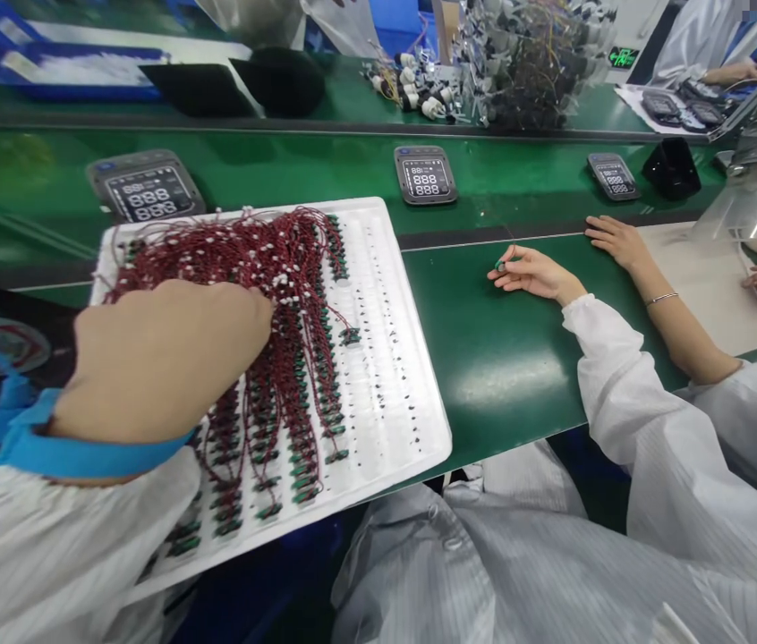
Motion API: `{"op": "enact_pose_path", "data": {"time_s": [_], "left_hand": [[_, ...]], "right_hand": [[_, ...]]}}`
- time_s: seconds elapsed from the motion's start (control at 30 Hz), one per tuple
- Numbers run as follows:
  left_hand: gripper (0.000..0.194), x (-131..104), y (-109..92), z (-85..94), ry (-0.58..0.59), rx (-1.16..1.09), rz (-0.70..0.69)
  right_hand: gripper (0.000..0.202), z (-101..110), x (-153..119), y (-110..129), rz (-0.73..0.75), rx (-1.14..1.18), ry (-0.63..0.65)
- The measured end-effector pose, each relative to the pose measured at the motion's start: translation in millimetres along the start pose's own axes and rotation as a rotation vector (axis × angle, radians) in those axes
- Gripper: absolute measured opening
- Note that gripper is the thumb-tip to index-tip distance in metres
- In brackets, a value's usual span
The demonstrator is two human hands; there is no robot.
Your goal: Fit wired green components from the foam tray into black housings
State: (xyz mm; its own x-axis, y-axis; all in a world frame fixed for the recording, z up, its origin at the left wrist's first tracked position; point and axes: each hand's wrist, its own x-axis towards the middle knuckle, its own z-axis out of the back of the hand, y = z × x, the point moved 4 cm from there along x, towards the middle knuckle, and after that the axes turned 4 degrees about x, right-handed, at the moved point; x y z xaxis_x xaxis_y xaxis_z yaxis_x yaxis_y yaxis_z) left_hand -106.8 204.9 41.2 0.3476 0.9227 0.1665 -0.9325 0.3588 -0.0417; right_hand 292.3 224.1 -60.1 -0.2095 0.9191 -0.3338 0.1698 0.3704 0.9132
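My left hand (174,358), with a blue strap (93,452) at the wrist, is over the left side of a white tray (412,376). Its back faces up and its bent fingers are hidden beneath, so what they hold, if anything, does not show. Under and beside it lie tangled dark red wires (217,246) with white ends. Several rows of small green parts (304,470) fill the tray's left and middle. One green part (350,336) lies apart, towards the right. My right hand is not in view.
A co-worker's hand (532,273) pinches a small green part right of the tray; a braceleted hand (620,241) lies beyond. Display units (425,175) stand along the ledge. Bagged parts (532,63) and a blue tray (83,76) are on the shelf.
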Motion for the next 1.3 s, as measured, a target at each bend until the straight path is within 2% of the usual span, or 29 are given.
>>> {"op": "enact_pose_path", "data": {"time_s": [0.07, 0.1, 0.2, 0.27, 0.37, 0.43, 0.5, 0.57, 0.6, 0.73, 0.83, 0.9, 1.03, 1.17, 1.3], "left_hand": [[0.071, 0.5, -6.3, 1.9, 0.101, 0.197, 0.088], [0.076, 0.5, -9.5, 5.0, 0.104, 0.276, 0.153], [0.093, -0.2, -20.8, 17.6, -0.053, 0.290, 0.294], [0.089, -0.5, -28.1, 22.7, -0.175, 0.199, 0.276], [0.062, -2.7, -41.8, 24.7, -0.355, 0.130, 0.085], [0.043, -8.7, -58.6, 22.2, -0.475, 0.134, -0.158], [0.031, -18.7, -79.4, 15.6, -0.546, 0.125, -0.436], [0.026, -27.5, -96.7, 6.4, -0.535, 0.087, -0.621], [0.026, -29.9, -102.4, 1.7, -0.501, 0.053, -0.656], [0.037, -29.8, -109.3, -13.4, -0.334, -0.122, -0.613], [0.038, -29.2, -111.4, -19.5, -0.204, -0.177, -0.646], [0.036, -31.1, -114.7, -19.6, -0.173, -0.164, -0.689], [0.034, -36.1, -123.1, -15.7, -0.261, -0.103, -0.714], [0.038, -33.7, -129.2, -20.8, -0.244, -0.055, -0.703], [0.048, -30.8, -134.4, -27.8, -0.157, -0.049, -0.698]], "right_hand": [[0.031, 0.0, 2.5, -0.6, 0.070, 0.044, 0.008], [0.034, 0.0, 3.5, -0.9, 0.098, 0.052, 0.004], [0.016, 2.0, 4.3, -0.2, 0.178, 0.010, -0.097], [0.013, 4.6, 3.2, 1.4, 0.251, -0.028, -0.227], [0.013, 2.8, 1.8, 1.8, 0.414, -0.028, -0.335], [0.024, -5.4, 0.9, -1.3, 0.523, -0.010, -0.322], [0.036, -19.9, -1.8, -7.4, 0.583, -0.010, -0.281], [0.042, -41.7, -7.9, -14.4, 0.593, -0.037, -0.195], [0.043, -55.0, -12.7, -17.4, 0.591, -0.057, -0.131], [0.036, -106.3, -37.5, -26.0, 0.499, -0.129, 0.126], [0.030, -128.8, -52.5, -29.1, 0.435, -0.161, 0.209], [0.027, -135.1, -59.7, -30.5, 0.451, -0.167, 0.205], [0.004, -135.8, -71.8, -32.1, 0.636, -0.249, 0.066], [0.020, -131.8, -81.9, -31.5, 0.877, -0.425, -0.137], [0.018, -128.3, -92.0, -32.8, 1.030, -0.470, -0.192]]}}
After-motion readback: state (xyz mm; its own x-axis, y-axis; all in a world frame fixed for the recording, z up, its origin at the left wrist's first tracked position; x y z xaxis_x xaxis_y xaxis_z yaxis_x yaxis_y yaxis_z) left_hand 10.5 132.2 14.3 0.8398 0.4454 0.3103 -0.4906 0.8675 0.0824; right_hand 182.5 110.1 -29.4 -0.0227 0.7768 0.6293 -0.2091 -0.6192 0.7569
